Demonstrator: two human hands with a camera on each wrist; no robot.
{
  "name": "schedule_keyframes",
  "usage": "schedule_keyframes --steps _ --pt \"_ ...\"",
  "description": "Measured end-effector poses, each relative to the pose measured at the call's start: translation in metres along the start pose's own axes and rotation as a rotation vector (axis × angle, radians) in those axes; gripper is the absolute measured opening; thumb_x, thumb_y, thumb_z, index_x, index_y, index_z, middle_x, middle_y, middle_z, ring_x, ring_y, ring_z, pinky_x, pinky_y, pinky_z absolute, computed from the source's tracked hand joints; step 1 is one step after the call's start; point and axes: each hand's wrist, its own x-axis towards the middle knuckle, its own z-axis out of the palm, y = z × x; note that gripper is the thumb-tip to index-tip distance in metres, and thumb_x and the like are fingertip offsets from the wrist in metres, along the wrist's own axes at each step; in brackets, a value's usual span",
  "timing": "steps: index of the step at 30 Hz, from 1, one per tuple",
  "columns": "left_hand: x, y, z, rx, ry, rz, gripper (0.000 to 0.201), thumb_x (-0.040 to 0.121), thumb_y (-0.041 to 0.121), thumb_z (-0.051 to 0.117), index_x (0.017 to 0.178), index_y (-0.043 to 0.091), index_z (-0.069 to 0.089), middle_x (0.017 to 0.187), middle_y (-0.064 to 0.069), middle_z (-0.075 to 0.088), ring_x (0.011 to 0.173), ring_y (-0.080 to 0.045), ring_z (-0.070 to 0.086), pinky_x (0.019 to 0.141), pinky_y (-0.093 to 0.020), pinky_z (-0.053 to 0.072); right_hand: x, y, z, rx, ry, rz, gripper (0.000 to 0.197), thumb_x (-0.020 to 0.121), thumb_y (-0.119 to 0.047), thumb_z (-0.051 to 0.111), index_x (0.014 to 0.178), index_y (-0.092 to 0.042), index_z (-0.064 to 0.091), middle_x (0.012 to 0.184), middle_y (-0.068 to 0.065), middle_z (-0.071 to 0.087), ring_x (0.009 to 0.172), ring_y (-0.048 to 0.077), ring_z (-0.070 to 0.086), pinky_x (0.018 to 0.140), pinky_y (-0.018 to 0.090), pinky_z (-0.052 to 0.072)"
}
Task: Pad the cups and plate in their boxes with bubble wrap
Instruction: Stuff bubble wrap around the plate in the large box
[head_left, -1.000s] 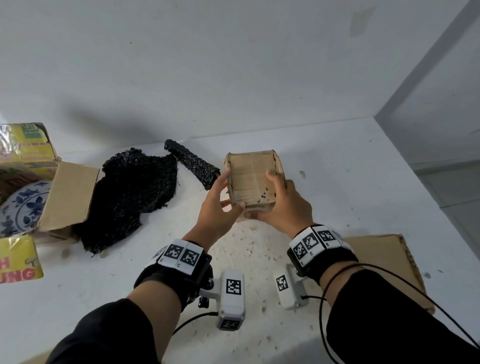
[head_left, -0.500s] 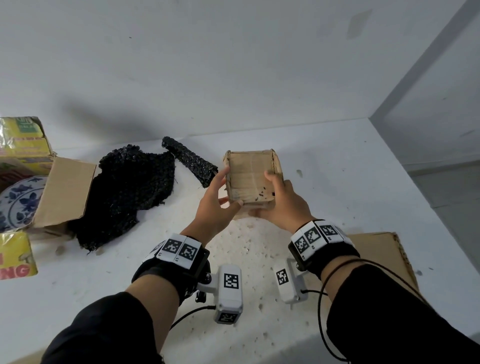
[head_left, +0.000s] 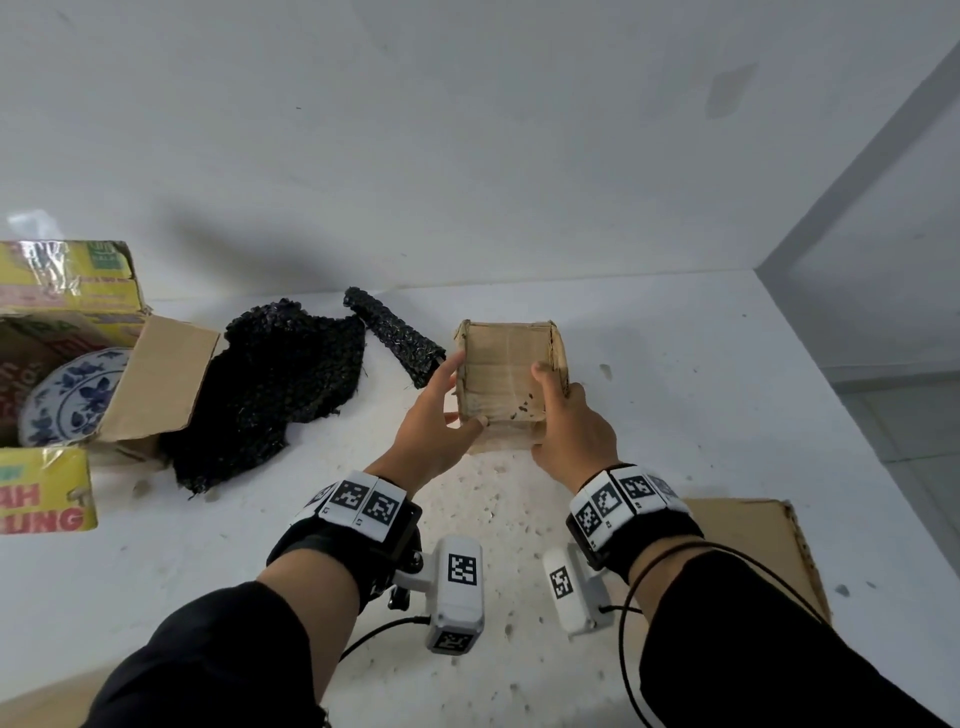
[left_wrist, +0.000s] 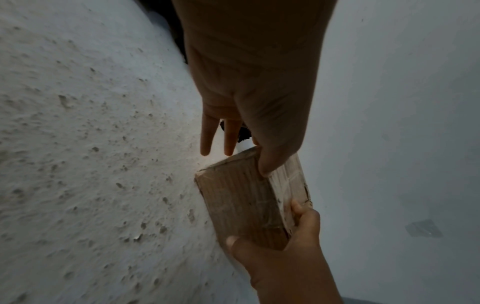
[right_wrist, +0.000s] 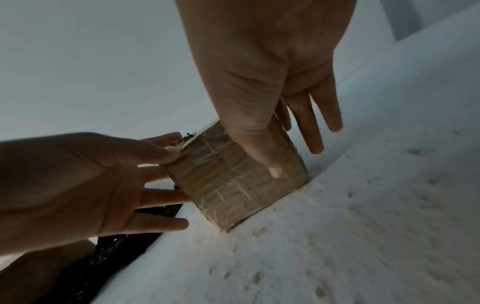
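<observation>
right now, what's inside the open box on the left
A blue-and-white plate sits inside the open box. A cardboard flap covers its right edge and the box floor, so any padding underneath can't be seen.

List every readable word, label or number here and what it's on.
"AH" above "UNG", red, cut off at the frame edge: near yellow flap of the open box.
Far yellow flap: green logo and small print, too blurred to read.
Inner flap: red lettering, unreadable.
Wrist bands, wrist cameras: coded squares, no words.
Small cardboard box: no print visible.
</observation>
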Motion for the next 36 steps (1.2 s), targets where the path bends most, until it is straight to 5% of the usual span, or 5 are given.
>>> schedule_keyframes --steps 4,8,16,29,36 --pt "-0.001 0.006 -0.002 0.138 0.026 -0.001 0.076 0.086 0.016 0.066 0.145 0.032 0.022 0.139 0.001 0.044 0.121 -0.02 0.05 0.093 -0.036 0.049 0.001 -0.005 -0.015 0.017 -0.101 0.064 0.102 0.068 -0.042 0.078 0.144 -0.035 0.01 0.147 0.013 0.009 0.135 0.036 0.019 0.103 0.05 0.036" --pt "0.002 0.012 -0.007 0.216 0.059 0.007 0.07 0.084 0.021 0.067 0.143 0.025 0.029 0.125 0.008 0.049 0.117 -0.012 0.049 0.095 -0.031 0.044 0.008 -0.021 -0.042 -0.099 -0.142 0.03 0.094 0.065 -0.062 0.07 0.139 -0.026 0.025 0.149 0.011 0.003 0.141 0.038 -0.003 0.112 0.058 0.013" --pt "0.03 0.022 -0.08 0.523 0.112 0.03 0.054 0.089 0.022 0.06 0.139 0.026 0.04 0.14 0.001 0.045 0.127 -0.017 0.044 0.093 -0.024 0.035 0.037 -0.098 -0.077 0.205 -0.055 -0.222 0.054 0.086 -0.038 0.059 0.132 -0.019 0.039 0.13 0.006 0.042 0.107 0.021 0.052 0.082 0.029 0.039" --pt "0.125 -0.037 -0.129 1.033 -0.166 0.187 0.067 0.088 0.019 0.056 0.147 0.027 0.026 0.156 0.007 0.022 0.145 -0.016 0.016 0.114 -0.038 0.022 0.12 -0.158 0.038 0.12 -0.198 0.097 0.066 0.086 -0.018 0.057 0.141 -0.009 0.021 0.137 0.016 0.031 0.127 0.032 0.033 0.096 0.041 0.04" --pt "0.147 -0.055 -0.115 1.001 -0.059 0.291 0.025 0.079 0.01 0.058 0.102 0.019 0.06 0.11 0.0 0.058 0.104 -0.023 0.052 0.081 -0.031 0.04 0.125 -0.163 0.056 -0.197 -0.08 0.021 0.039 0.087 -0.023 0.057 0.121 -0.011 0.041 0.122 0.011 0.041 0.109 0.029 0.044 0.078 0.038 0.044"
